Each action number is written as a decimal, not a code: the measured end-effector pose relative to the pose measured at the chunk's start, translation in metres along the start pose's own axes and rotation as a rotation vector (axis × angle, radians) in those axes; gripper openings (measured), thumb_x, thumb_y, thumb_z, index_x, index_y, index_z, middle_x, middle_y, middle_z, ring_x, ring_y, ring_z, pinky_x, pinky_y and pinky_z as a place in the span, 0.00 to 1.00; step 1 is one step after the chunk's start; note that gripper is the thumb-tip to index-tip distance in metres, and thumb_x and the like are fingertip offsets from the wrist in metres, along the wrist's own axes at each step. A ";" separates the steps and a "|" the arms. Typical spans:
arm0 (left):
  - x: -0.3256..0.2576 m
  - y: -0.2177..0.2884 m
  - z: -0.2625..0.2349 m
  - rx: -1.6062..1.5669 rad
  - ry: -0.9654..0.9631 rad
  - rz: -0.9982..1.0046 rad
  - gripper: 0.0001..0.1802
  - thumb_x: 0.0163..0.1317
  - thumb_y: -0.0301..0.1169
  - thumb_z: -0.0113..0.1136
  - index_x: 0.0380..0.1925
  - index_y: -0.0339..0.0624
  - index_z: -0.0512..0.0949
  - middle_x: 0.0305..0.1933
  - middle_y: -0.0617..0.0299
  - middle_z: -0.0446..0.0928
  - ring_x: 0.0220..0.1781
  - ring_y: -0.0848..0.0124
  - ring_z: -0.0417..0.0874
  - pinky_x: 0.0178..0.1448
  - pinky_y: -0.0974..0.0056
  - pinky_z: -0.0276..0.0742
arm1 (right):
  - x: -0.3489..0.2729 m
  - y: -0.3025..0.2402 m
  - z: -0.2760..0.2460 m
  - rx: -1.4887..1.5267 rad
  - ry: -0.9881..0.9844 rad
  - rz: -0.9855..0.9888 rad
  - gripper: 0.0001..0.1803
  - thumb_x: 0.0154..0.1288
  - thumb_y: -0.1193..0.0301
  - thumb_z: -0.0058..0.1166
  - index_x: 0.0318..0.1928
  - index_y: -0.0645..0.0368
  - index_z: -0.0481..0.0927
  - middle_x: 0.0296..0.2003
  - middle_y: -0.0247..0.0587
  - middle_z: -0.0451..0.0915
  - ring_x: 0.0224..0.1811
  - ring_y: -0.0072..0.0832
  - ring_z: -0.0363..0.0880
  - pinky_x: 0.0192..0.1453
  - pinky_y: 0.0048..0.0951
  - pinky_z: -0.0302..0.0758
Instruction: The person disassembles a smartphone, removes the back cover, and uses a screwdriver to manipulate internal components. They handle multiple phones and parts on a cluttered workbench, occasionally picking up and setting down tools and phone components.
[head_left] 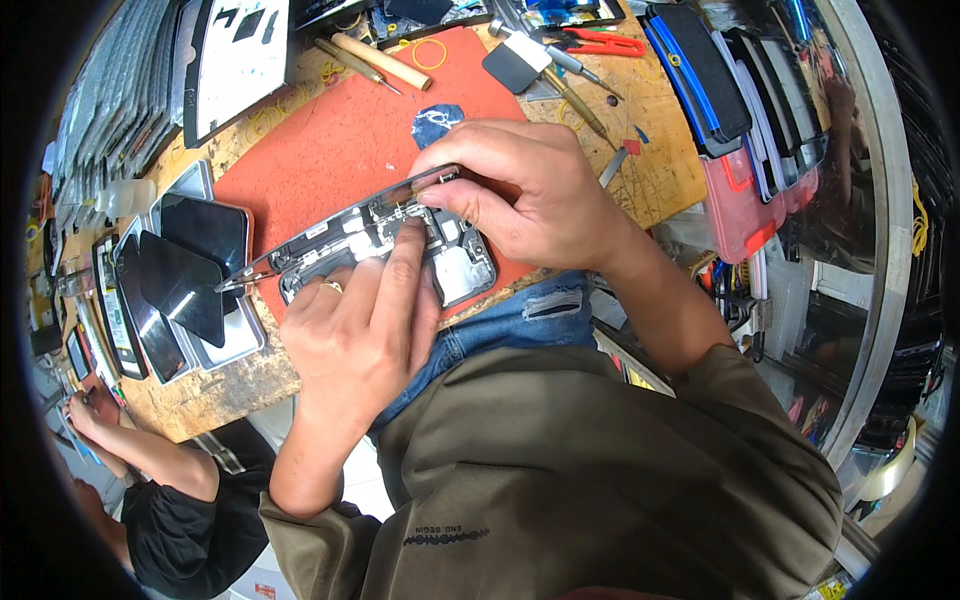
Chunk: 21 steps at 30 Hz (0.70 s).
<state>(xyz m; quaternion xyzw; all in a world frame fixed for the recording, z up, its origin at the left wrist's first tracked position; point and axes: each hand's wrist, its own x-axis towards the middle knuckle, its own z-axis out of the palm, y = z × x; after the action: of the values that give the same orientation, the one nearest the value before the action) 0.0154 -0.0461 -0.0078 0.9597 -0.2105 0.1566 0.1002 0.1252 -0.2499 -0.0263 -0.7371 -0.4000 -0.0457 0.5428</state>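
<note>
An opened smartphone [465, 275] with its inner parts bare is held above the red mat, close to my lap. Its thin dark panel [330, 222] stands tilted up along the far side. My right hand [520, 190] pinches the panel's right end between thumb and fingers. My left hand [355, 325], a ring on one finger, steadies the phone's near side, its index fingertip pressing on the parts inside. Pointed metal tips, like those of tweezers [238, 283], stick out at the phone's left end; what holds them is hidden.
The red mat [300, 150] lies on a worn wooden bench. Dark screens [180, 290] fill a white tray at left. Screwdrivers [575, 105], a wooden-handled tool [380, 60] and a red cutter [605, 42] lie beyond. Phone cases [700, 80] stand right. Another person [190, 500] sits lower left.
</note>
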 end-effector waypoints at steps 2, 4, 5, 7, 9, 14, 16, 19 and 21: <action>-0.002 -0.001 0.001 -0.016 0.024 -0.003 0.23 0.62 0.32 0.72 0.58 0.42 0.88 0.26 0.66 0.72 0.23 0.70 0.75 0.31 0.62 0.70 | 0.000 0.000 0.000 0.003 0.001 -0.004 0.07 0.68 0.80 0.70 0.45 0.66 0.88 0.37 0.43 0.89 0.36 0.35 0.88 0.40 0.33 0.82; -0.002 -0.002 0.001 -0.022 0.033 -0.006 0.23 0.62 0.32 0.72 0.58 0.42 0.88 0.26 0.67 0.72 0.22 0.70 0.75 0.31 0.62 0.70 | 0.001 0.000 0.001 0.006 0.005 -0.010 0.08 0.67 0.81 0.70 0.45 0.66 0.88 0.36 0.44 0.89 0.36 0.35 0.88 0.40 0.33 0.82; -0.002 -0.002 0.002 -0.024 0.033 -0.006 0.23 0.62 0.32 0.72 0.58 0.42 0.88 0.26 0.67 0.72 0.22 0.70 0.75 0.30 0.62 0.70 | 0.001 0.000 0.001 0.007 0.007 -0.009 0.08 0.67 0.81 0.70 0.45 0.66 0.88 0.36 0.44 0.89 0.36 0.36 0.88 0.40 0.33 0.82; -0.001 -0.001 0.001 -0.011 0.013 -0.011 0.23 0.63 0.32 0.72 0.58 0.42 0.88 0.26 0.67 0.72 0.22 0.70 0.75 0.30 0.62 0.70 | 0.000 0.000 0.001 0.013 0.013 -0.006 0.08 0.67 0.81 0.70 0.45 0.66 0.88 0.36 0.44 0.89 0.36 0.36 0.88 0.40 0.33 0.82; 0.000 0.001 -0.001 0.022 -0.039 -0.024 0.22 0.63 0.33 0.72 0.58 0.42 0.88 0.26 0.67 0.72 0.22 0.70 0.75 0.30 0.62 0.70 | 0.000 0.001 0.001 0.011 0.008 -0.007 0.08 0.67 0.81 0.70 0.45 0.66 0.88 0.36 0.43 0.89 0.36 0.35 0.88 0.40 0.33 0.82; 0.004 0.001 -0.002 0.024 -0.030 -0.008 0.22 0.63 0.33 0.72 0.58 0.43 0.88 0.26 0.67 0.72 0.21 0.70 0.75 0.30 0.62 0.70 | 0.000 0.001 0.001 0.004 0.005 -0.018 0.08 0.66 0.81 0.70 0.45 0.67 0.88 0.36 0.43 0.89 0.35 0.35 0.88 0.39 0.33 0.82; 0.003 0.000 -0.002 0.005 -0.019 -0.007 0.22 0.63 0.32 0.72 0.58 0.42 0.88 0.26 0.67 0.73 0.21 0.70 0.75 0.30 0.62 0.70 | 0.000 0.001 0.000 0.011 0.006 -0.015 0.08 0.66 0.82 0.70 0.45 0.67 0.88 0.36 0.43 0.89 0.35 0.35 0.88 0.39 0.33 0.82; 0.001 -0.003 0.001 -0.040 0.018 -0.011 0.22 0.63 0.32 0.72 0.58 0.42 0.88 0.26 0.67 0.73 0.21 0.70 0.75 0.30 0.62 0.70 | 0.000 0.001 0.001 0.016 0.007 -0.005 0.08 0.66 0.82 0.70 0.45 0.67 0.88 0.36 0.44 0.89 0.35 0.35 0.88 0.39 0.32 0.82; 0.000 -0.004 0.003 -0.052 0.055 -0.006 0.22 0.62 0.32 0.72 0.58 0.42 0.88 0.26 0.66 0.73 0.22 0.70 0.75 0.30 0.62 0.70 | 0.000 0.001 0.000 0.008 0.002 -0.011 0.08 0.66 0.82 0.70 0.45 0.67 0.88 0.36 0.43 0.89 0.35 0.34 0.88 0.39 0.32 0.82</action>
<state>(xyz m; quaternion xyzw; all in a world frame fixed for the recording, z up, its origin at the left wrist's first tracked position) 0.0179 -0.0434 -0.0109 0.9529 -0.2085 0.1769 0.1312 0.1255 -0.2500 -0.0274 -0.7328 -0.4037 -0.0479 0.5457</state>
